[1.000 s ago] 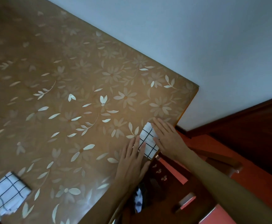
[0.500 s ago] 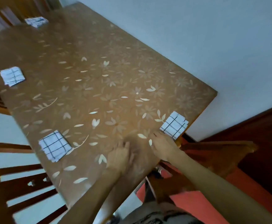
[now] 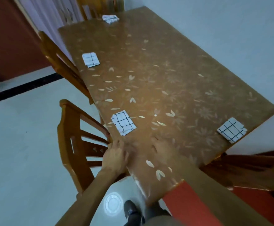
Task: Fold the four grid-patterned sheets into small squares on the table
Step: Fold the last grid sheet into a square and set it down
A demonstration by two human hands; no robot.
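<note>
Both hands have slid back off the last folded sheet toward the near corner of the tabletop, and the view now takes in the whole top. Left hand rests at the near left edge, fingers loosely curled over the rim, clamped on nothing. Right hand lies palm down on the flowered surface just beside it, fingers spread a bit, holding nothing; motion blur on both.

Nearest folded sheet sits flat just beyond the hands, near the left edge. Second folded sheet sits at the right corner, one corner poking past the edge. Third folded sheet lies farther up the left edge. Fourth sheet is at the far end, looks more rumpled, too blurry to tell how it is folded.

Wooden chair tucked at the left side, touching the tabletop edge by the left hand. Second chair farther along the same side.
</note>
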